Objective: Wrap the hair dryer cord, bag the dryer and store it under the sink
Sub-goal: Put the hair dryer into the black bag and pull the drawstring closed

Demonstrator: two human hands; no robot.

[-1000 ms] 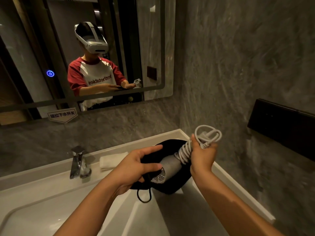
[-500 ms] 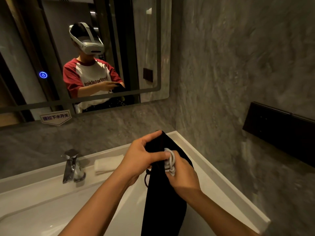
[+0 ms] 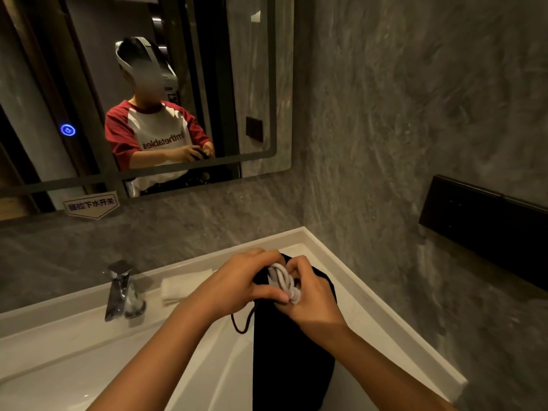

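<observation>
A black drawstring bag (image 3: 292,360) hangs upright over the right side of the white sink (image 3: 89,351), its body long and full. The hair dryer itself is hidden inside it. At the bag's mouth sits the bundled white cord (image 3: 283,280), partly sticking out. My left hand (image 3: 237,284) grips the left rim of the bag's mouth, thumb against the cord. My right hand (image 3: 312,298) is closed around the cord bundle and the right rim. A dark drawstring loop (image 3: 241,323) dangles below my left hand.
A chrome faucet (image 3: 121,292) stands at the sink's back, with a folded white towel (image 3: 185,284) beside it. A mirror (image 3: 142,93) fills the wall ahead and shows a person. A black wall panel (image 3: 486,226) juts out on the right. Grey stone walls close the corner.
A second ago the dryer lay half out of the bag with the cord held high. It has since slid inside; the bag hangs upright and both hands now meet at its mouth.
</observation>
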